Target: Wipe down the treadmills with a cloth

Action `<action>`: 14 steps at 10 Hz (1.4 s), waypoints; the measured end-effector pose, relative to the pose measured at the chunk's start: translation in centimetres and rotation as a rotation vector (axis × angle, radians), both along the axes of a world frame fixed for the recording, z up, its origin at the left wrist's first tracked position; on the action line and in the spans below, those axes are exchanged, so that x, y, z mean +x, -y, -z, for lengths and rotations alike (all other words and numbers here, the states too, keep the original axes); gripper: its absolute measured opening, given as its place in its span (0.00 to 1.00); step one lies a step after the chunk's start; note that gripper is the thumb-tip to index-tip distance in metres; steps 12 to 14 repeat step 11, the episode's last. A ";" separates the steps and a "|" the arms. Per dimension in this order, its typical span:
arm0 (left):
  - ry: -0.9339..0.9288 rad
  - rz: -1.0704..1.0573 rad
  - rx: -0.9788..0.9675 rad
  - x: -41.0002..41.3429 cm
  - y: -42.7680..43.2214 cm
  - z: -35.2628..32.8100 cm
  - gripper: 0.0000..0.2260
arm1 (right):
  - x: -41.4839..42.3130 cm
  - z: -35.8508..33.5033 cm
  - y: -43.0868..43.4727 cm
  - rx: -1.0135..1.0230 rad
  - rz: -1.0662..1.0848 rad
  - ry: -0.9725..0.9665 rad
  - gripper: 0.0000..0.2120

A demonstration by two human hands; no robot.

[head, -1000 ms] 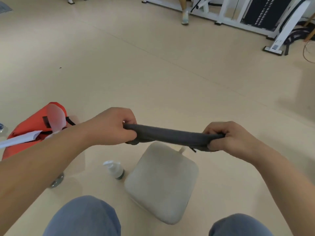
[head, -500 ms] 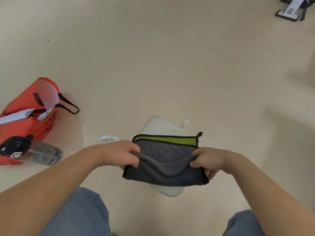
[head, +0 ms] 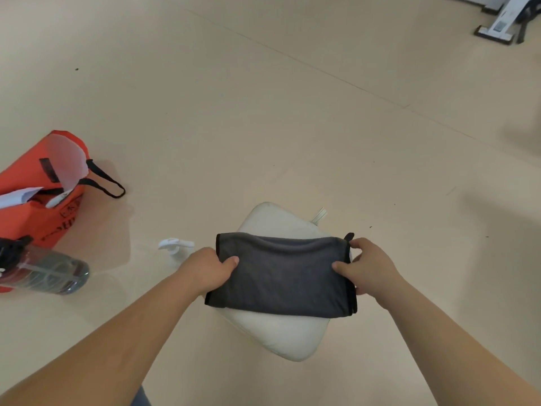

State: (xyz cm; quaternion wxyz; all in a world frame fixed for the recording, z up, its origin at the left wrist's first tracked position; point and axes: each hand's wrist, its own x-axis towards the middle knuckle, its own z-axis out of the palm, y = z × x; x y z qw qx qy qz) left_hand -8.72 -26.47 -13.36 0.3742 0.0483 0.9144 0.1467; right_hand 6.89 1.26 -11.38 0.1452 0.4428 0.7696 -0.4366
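A dark grey cloth point(head: 282, 276), folded into a flat rectangle, is stretched between my two hands above a white cushion point(head: 281, 335) on the floor. My left hand point(head: 209, 269) pinches the cloth's left edge, thumb on top. My right hand point(head: 366, 268) pinches the right edge, thumb on top, by a small black loop. No treadmill surface is in reach; only a white machine foot point(head: 497, 27) shows at the far top right.
An orange bag point(head: 38, 194) with black straps lies at the left, a clear water bottle point(head: 44, 272) in front of it. A white spray bottle top point(head: 175, 244) sits just left of my left hand. Beige floor stretches ahead.
The cloth went from a taut rolled strip to a fold showing a green edge, and is now folded over into a plain grey rectangle. My view tilted down toward the floor.
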 end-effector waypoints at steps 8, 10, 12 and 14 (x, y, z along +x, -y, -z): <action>0.032 0.138 0.454 4.6 -8.5 -7.3 0.19 | -1.9 -3.6 2.7 -0.234 0.006 0.034 0.17; 0.157 0.290 0.433 5.1 -8.3 -3.6 0.15 | -2.0 -3.1 2.3 -0.198 -0.049 0.049 0.16; 0.061 0.145 0.493 3.9 -7.8 -3.6 0.08 | -2.4 -2.9 2.4 -0.125 -0.063 0.033 0.18; 0.061 0.145 0.493 3.9 -7.8 -3.6 0.08 | -2.4 -2.9 2.4 -0.125 -0.063 0.033 0.18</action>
